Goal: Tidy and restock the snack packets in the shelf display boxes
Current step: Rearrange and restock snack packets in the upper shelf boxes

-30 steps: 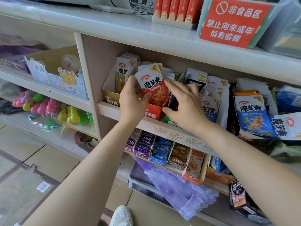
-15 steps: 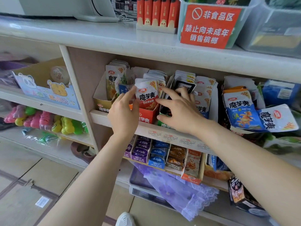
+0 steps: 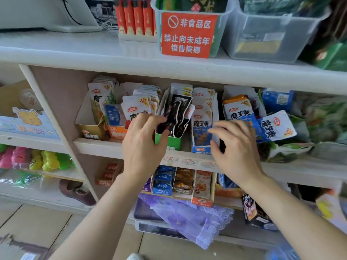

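Note:
Snack packets stand in a row of display boxes on the middle shelf (image 3: 105,147). My left hand (image 3: 142,145) is at the green box (image 3: 171,142) of black packets (image 3: 177,113); its thumb lies on the box's front left corner and its fingers curl over the left wall. My right hand (image 3: 237,147) hovers with loosely bent fingers at the right wall of the blue box (image 3: 201,148) of white-and-blue packets, holding nothing. Left of my left hand are the orange box (image 3: 116,132) with white-orange packets (image 3: 137,107) and a yellow box (image 3: 90,134).
Loose blue packets (image 3: 244,117) lean to the right of my right hand. Smaller snack boxes (image 3: 180,182) fill the shelf below, above a purple lace cloth (image 3: 189,220). A red sign (image 3: 187,34) on a clear bin and red lighters (image 3: 135,17) stand on the counter above.
Both hands have moved right, off the orange box's packets. The left hand let go of the white-orange packet and went to the green box; the right went to the blue box.

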The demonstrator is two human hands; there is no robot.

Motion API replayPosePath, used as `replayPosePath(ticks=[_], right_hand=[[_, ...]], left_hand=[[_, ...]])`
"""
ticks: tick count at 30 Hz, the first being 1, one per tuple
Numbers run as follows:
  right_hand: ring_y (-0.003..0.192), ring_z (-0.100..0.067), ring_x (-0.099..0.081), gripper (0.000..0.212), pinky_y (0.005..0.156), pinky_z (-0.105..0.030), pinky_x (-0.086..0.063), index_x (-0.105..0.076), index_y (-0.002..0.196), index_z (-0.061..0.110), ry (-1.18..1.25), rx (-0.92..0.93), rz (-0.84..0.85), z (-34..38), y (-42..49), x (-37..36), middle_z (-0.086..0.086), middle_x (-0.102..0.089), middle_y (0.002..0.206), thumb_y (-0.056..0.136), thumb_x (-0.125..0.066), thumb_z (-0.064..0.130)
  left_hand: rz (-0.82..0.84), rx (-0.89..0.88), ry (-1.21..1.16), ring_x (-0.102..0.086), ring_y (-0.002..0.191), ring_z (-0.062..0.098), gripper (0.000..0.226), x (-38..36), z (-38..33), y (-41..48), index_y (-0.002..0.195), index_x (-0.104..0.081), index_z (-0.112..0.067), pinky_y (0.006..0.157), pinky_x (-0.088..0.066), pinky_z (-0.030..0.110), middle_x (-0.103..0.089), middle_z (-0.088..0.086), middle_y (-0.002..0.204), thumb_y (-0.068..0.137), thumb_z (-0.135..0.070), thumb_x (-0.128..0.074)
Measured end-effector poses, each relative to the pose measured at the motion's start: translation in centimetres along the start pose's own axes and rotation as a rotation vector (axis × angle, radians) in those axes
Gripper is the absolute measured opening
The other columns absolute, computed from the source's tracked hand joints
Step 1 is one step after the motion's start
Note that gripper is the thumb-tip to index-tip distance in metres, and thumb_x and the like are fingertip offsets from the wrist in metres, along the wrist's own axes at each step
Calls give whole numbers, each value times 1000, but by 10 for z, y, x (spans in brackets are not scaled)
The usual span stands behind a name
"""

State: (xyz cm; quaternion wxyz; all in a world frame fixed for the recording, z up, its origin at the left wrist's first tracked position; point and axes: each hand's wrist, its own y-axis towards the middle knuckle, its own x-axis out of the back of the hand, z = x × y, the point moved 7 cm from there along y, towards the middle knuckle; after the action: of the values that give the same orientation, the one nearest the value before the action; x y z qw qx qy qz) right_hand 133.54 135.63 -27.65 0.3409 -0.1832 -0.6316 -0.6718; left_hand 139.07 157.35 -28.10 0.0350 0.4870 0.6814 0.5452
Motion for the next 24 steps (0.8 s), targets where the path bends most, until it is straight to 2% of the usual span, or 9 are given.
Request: replayPosePath(ticks=[2, 4, 7, 9, 14, 17, 21, 22, 24], right_hand=[[116, -31, -54, 29, 95, -51, -41, -74, 111, 14, -86, -70, -55, -17, -10, 13, -3, -67, 123, 82, -75, 17], [127, -34, -45, 40, 100, -52, -35, -69, 121, 18, -182, -184, -1, -38, -17, 17, -6, -59, 137, 84, -73, 33], [139, -35, -32, 57, 107, -50, -25, -58, 135, 26, -276, -286, 136, -62, -25, 13, -6, -46, 151, 87, -56, 58], [142, -34, -31, 62, 108, -48, -23, -57, 137, 28, -278, -259, 180, -69, -27, 11, -4, -47, 152, 87, -47, 64], [138, -24, -43, 58, 112, -47, -23, -67, 128, 25, -44, -163, 190, -73, -28, 14, 0, -56, 144, 83, -51, 58], [136, -16, -45, 45, 116, -47, -28, -68, 129, 22, 176, -171, 149, -77, -28, 25, 5, -58, 141, 86, -71, 36], [110, -24, -62, 30, 97, -41, -49, -72, 114, 12, 200, -269, -252, -100, -29, 66, -2, -66, 118, 84, -74, 14], [106, -28, -62, 33, 94, -42, -50, -71, 114, 9, 180, -329, -334, -110, -31, 73, -5, -64, 115, 82, -76, 14], [107, -33, -60, 51, 92, -45, -50, -63, 124, 8, 151, -461, -356, -128, -33, 77, -9, -59, 117, 78, -81, 21]], left_hand=[[108, -149, -10, -59, 105, 24, 32, -18, -26, -5, 121, -69, -15, 83, -41, 26, -66, 3, 117, 89, -20, -72], [233, -215, 6, -55, 120, 24, 42, -39, -42, -10, 133, -65, -19, 96, -43, 35, -62, 2, 135, 91, -27, -68], [361, -168, 78, -45, 135, 28, 53, -60, -45, -18, 145, -55, -27, 104, -42, 47, -52, 0, 150, 94, -40, -64], [387, -129, 135, -43, 138, 29, 56, -66, -45, -19, 145, -54, -30, 104, -42, 50, -50, -1, 153, 94, -50, -59], [313, -47, 151, -47, 130, 29, 57, -69, -53, -18, 136, -63, -27, 99, -40, 45, -58, -1, 143, 89, -58, -55], [212, -76, 147, -48, 119, 30, 49, -71, -63, -19, 126, -69, -22, 92, -37, 43, -62, 4, 133, 87, -51, -61], [213, -186, 16, -50, 115, 30, 46, -82, -99, -15, 131, -66, -23, 89, -42, 44, -61, 1, 131, 92, -46, -57], [246, -223, -7, -50, 116, 29, 48, -87, -111, -15, 135, -63, -24, 90, -43, 44, -59, 1, 134, 93, -48, -55], [308, -270, -22, -49, 124, 29, 53, -101, -132, -16, 141, -58, -27, 95, -42, 44, -57, 1, 142, 94, -51, -52]])
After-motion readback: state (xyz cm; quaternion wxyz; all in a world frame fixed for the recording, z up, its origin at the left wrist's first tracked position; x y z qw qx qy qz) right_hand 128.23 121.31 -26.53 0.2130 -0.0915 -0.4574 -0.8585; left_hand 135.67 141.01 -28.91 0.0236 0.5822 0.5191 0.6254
